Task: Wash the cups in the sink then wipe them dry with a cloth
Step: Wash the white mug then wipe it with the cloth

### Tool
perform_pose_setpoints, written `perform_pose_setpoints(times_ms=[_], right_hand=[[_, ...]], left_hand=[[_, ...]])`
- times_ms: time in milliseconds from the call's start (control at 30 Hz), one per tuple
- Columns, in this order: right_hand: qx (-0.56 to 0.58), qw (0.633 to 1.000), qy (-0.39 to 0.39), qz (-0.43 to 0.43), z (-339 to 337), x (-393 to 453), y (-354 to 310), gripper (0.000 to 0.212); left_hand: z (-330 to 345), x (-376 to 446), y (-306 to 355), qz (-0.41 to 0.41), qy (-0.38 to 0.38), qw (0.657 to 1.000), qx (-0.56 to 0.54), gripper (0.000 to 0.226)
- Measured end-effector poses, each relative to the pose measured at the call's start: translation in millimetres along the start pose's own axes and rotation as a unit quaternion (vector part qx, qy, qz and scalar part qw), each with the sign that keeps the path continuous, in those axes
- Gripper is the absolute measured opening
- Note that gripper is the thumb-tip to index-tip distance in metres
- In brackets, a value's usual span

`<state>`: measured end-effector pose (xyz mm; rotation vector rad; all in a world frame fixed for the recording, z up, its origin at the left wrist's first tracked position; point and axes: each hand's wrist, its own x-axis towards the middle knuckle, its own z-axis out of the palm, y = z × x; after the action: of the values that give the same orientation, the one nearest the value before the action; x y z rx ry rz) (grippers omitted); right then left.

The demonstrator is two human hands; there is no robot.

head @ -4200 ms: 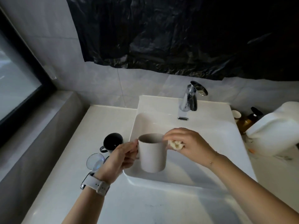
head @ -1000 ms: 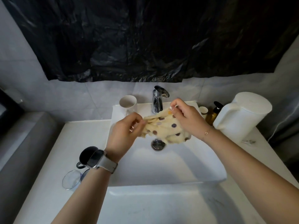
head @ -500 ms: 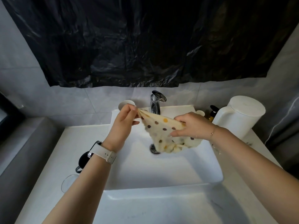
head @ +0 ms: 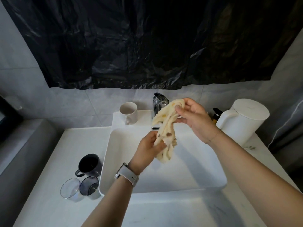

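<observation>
On the left of the worktop (head: 49,202) I log three vessels: a clear glass (head: 70,188) and a smoky tumbler (head: 89,185) touching side by side at the front, and a dark mug (head: 89,164) just behind them, close to the left rim of the sink (head: 105,161). All three stand upright; I cannot tell from this view whether they are wet or dry. A white mug (head: 128,111) stands upright on the back ledge of the sink, left of the tap (head: 158,102).

Over the basin, the left hand (head: 150,147) grips the lower part of the spotted cloth (head: 165,128), fingers curled round the bunched fabric. The right hand (head: 191,115) pinches its upper end, raised near the tap. The cloth hangs gathered into a rope between them, clear of the basin floor. I judge this as wringing or regathering the cloth between cups.

To the right stand a dark pump bottle (head: 216,114) and a white kettle (head: 242,120), just beside the right forearm.

Risks noted: a cloth not wrung out will smear rather than dry the cups. The cloth's upper end sits near the tap lever and could snag it. The three left-hand vessels are crowded near the rim; a reaching left forearm could knock the glass over.
</observation>
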<state>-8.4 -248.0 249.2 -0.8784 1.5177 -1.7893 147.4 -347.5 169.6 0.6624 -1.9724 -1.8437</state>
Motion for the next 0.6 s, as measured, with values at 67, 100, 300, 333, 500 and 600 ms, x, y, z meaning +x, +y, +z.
perform_pose_setpoints(times_ms=[67,100,300,333,500,600], right_hand=[[-0.084,0.993,0.082,-0.003,-20.2,1.6,9.5,0.003],[-0.156,0.981,0.117,0.002,-32.7,1.5,17.4,0.004],[-0.391,0.916,-0.093,0.009,-38.4,-35.2,56.5,0.088],[-0.408,0.902,-0.140,-0.006,-27.4,-41.7,64.9,0.104],[-0.365,0.929,-0.064,-0.003,1.1,-42.3,103.0,0.069],[-0.384,0.917,-0.109,0.009,-11.7,-37.1,101.7,0.061]], left_hand=[[-8.9,2.7,-2.7,0.004,0.032,0.999,0.030,0.018],[-14.5,5.1,-2.0,0.001,0.040,0.999,0.031,0.019],[-23.6,20.3,21.8,0.014,-0.067,0.989,0.133,0.009],[-19.5,22.5,26.6,0.015,-0.083,0.987,0.134,0.011],[-17.4,27.6,36.3,0.001,-0.145,0.959,0.243,0.012],[-44.9,29.7,29.6,-0.018,-0.146,0.929,0.339,0.015]])
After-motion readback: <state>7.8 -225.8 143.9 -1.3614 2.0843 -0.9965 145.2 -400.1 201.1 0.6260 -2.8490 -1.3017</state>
